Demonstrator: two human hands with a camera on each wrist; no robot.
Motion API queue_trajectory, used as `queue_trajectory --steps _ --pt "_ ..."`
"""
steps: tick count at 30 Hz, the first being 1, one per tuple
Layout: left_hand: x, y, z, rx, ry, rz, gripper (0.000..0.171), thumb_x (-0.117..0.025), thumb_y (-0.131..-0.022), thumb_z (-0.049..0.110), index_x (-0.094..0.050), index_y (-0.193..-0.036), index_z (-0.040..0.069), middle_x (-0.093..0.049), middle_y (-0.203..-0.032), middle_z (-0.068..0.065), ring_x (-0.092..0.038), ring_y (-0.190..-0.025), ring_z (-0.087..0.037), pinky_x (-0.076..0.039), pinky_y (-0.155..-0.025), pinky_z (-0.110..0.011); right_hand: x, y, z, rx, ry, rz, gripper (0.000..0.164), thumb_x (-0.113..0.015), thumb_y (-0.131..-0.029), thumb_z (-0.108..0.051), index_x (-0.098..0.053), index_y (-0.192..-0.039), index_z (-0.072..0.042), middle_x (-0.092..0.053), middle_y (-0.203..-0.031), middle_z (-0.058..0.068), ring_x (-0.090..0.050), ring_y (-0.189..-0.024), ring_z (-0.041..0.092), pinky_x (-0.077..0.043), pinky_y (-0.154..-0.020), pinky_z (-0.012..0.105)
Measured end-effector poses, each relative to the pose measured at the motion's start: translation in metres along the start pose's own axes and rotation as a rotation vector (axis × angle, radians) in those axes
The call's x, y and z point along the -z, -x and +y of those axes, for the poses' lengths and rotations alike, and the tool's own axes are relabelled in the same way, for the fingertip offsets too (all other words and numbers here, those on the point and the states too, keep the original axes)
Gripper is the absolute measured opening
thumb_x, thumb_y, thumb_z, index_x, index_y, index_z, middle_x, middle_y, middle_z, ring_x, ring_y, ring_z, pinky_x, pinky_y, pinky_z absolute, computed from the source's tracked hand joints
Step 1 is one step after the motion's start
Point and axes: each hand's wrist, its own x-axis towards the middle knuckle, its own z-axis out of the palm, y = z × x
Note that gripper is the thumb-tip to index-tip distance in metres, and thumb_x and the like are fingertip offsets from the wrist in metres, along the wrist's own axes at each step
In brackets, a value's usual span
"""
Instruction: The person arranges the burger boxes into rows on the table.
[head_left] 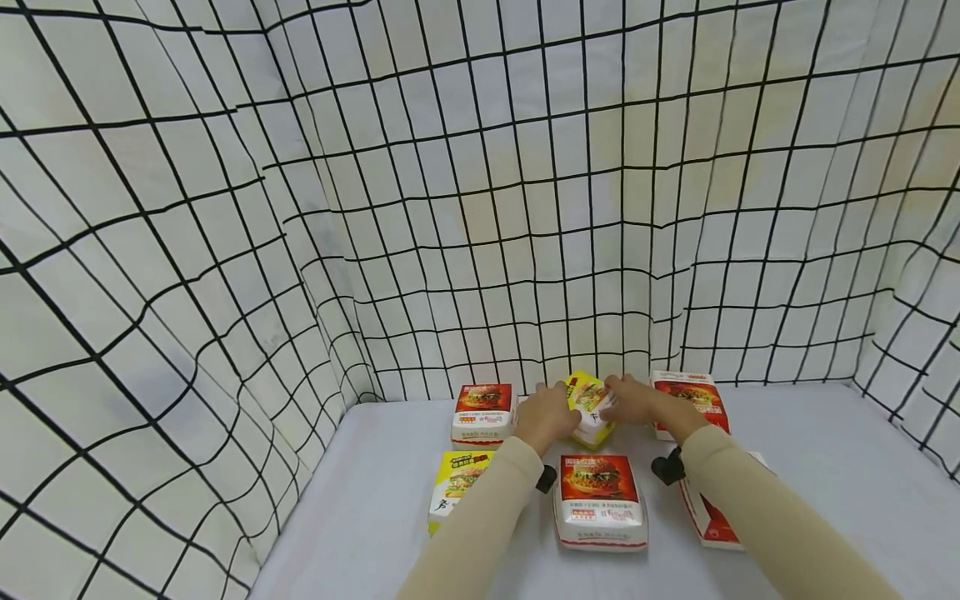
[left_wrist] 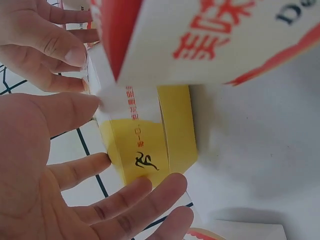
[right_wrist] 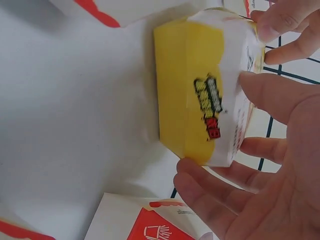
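A yellow and white burger box (head_left: 588, 407) sits at the back middle of the table, turned at an angle, with a hand on either side. My left hand (head_left: 550, 414) holds its left side; in the left wrist view the thumb is at the top edge and the fingers spread along the side. My right hand (head_left: 636, 403) grips the opposite side, its thumb on the top edge and curled fingers (right_wrist: 215, 190) by the lower corner. Just in front lies a red and white burger box (head_left: 600, 500), which neither hand touches.
Red and white burger boxes stand at back left (head_left: 483, 410) and back right (head_left: 693, 400). A yellow box (head_left: 453, 483) lies front left, partly behind the left sleeve. The right sleeve covers much of another red and white box (head_left: 712, 517). Black netting (head_left: 517, 208) surrounds the white table (head_left: 352, 500).
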Motion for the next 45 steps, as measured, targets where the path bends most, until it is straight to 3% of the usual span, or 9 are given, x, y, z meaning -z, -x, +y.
queue_trajectory --steps 8,17,32,39,45 --pt "-0.001 0.000 0.000 0.009 0.021 -0.028 0.067 -0.065 -0.097 0.047 -0.048 -0.151 0.011 -0.055 -0.141 -0.022 -0.065 -0.112 -0.036 -0.056 -0.090 -0.051 -0.003 0.004 0.003 0.034 0.031 0.012 0.067 -0.069 -0.097 -0.027 -0.040 -0.146 0.007 -0.048 -0.142 0.036 -0.054 -0.129 0.047 -0.046 -0.105 0.059" --pt "-0.002 0.000 -0.004 0.038 0.062 -0.070 0.070 -0.063 -0.098 0.046 -0.041 -0.157 0.014 -0.046 -0.153 -0.024 -0.062 -0.123 -0.040 -0.053 -0.098 -0.053 -0.007 0.008 -0.003 0.004 0.051 0.020 0.068 -0.069 -0.098 -0.030 -0.040 -0.148 0.005 -0.057 -0.137 0.028 -0.061 -0.117 0.034 -0.049 -0.104 0.056" --pt "0.001 -0.007 -0.009 0.016 0.128 -0.163 0.060 -0.062 -0.100 0.034 -0.044 -0.156 0.021 -0.055 -0.151 -0.014 -0.057 -0.132 -0.034 -0.047 -0.107 -0.054 -0.005 0.015 -0.005 -0.033 0.027 -0.008 0.067 -0.068 -0.098 -0.029 -0.038 -0.148 0.003 -0.065 -0.125 0.020 -0.058 -0.096 0.026 -0.048 -0.081 0.042" --pt "0.003 -0.006 -0.012 -0.007 0.153 -0.162 0.056 -0.061 -0.102 0.031 -0.045 -0.155 0.020 -0.058 -0.148 -0.014 -0.058 -0.131 -0.034 -0.046 -0.107 -0.054 -0.005 0.018 -0.006 -0.014 0.043 0.011 0.070 -0.066 -0.099 -0.028 -0.034 -0.152 0.004 -0.064 -0.132 0.026 -0.065 -0.113 0.032 -0.051 -0.096 0.053" --pt "0.002 -0.006 -0.012 -0.019 0.141 -0.154 0.056 -0.061 -0.102 0.029 -0.045 -0.155 0.021 -0.059 -0.147 -0.013 -0.058 -0.131 -0.033 -0.046 -0.108 -0.054 -0.006 0.020 -0.006 -0.045 0.017 0.005 0.070 -0.067 -0.099 -0.029 -0.033 -0.153 0.001 -0.063 -0.132 0.024 -0.059 -0.097 0.027 -0.049 -0.080 0.044"
